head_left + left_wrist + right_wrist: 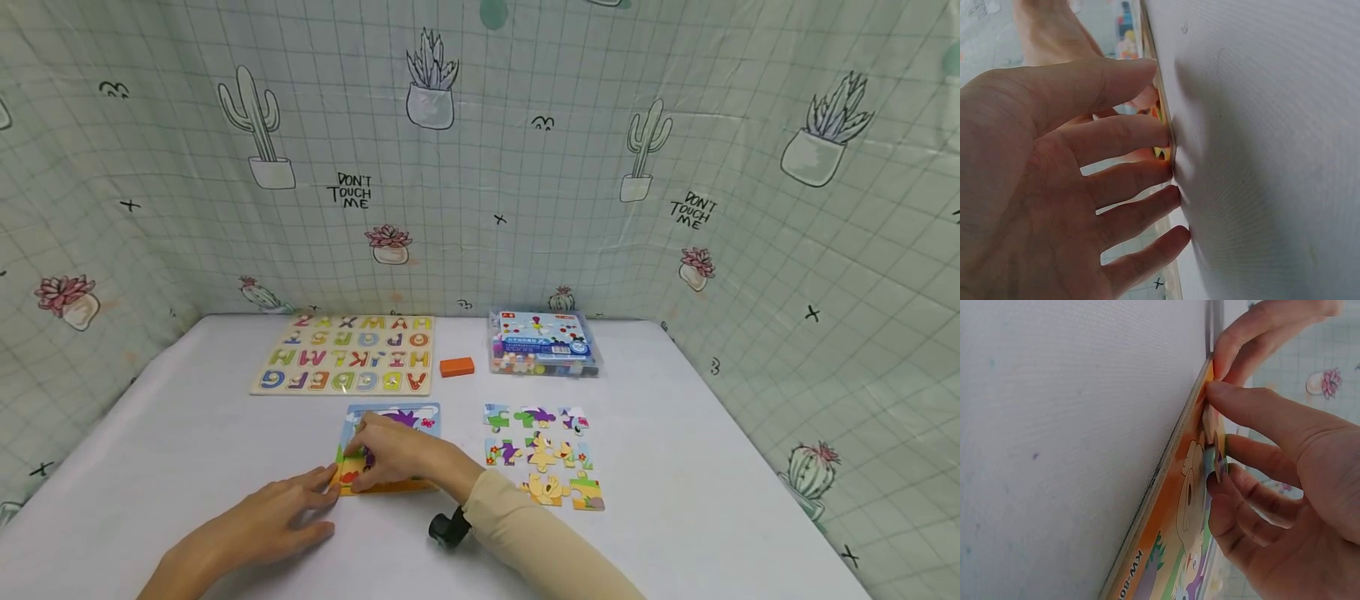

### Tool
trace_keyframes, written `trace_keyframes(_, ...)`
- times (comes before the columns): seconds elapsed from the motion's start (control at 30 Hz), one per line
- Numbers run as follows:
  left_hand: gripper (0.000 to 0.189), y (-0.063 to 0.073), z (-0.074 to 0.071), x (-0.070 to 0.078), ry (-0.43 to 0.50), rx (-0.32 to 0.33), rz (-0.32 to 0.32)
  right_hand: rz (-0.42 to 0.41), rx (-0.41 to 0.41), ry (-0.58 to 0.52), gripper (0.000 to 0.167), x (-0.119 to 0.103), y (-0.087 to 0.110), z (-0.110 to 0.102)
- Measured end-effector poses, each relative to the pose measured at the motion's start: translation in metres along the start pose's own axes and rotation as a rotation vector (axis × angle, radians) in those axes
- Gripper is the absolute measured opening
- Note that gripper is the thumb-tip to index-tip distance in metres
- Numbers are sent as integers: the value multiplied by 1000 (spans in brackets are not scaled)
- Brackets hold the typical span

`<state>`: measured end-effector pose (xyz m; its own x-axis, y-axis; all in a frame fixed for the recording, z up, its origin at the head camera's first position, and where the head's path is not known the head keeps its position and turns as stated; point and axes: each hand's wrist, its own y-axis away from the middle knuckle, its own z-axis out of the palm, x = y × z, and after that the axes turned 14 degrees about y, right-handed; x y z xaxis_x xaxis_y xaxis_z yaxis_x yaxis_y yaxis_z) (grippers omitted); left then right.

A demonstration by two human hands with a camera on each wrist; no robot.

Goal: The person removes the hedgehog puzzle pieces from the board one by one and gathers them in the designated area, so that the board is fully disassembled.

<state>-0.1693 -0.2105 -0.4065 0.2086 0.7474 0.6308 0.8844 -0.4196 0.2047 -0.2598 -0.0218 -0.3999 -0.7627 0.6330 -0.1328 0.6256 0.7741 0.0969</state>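
A jigsaw board [349,425] with a blue and orange border lies flat on the white table, partly covered by my right hand [390,450]. That hand's thumb and fingers pinch a thin jigsaw piece [1220,461] at the board's lower left corner, and the thumb tip is right at the border. My left hand [270,517] lies to the left with fingers extended, fingertips touching the board's left edge. Several loose jigsaw pieces [540,452] are spread in rows to the right of the board, some partly behind my right forearm.
Behind the jigsaw board lies a wooden alphabet board [341,392] with coloured letters. An orange block [457,367] sits beside it. Farther right is a clear plastic case [546,343] of small coloured parts. A patterned curtain [495,167] stands behind the table and at its sides.
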Motion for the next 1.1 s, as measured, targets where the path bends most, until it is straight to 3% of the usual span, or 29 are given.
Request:
trace_keyframes(0.2, 52, 1, 0, -1, -1, 5, 2, 7, -2, -14, 43, 1, 0, 0)
trace_keyframes(0.6, 52, 2, 2, 0, 4, 25, 10, -47, 24, 86, 42, 1, 13, 0)
trace_keyframes(0.93, 53, -2, 3, 5, 0, 22, -66, -68, 45, 27, 42, 26, 43, -3)
trace_keyframes(1.1, 52, -3, 4, 7, -7, 30, -90, -34, 60, 5, 41, 41, 62, -5)
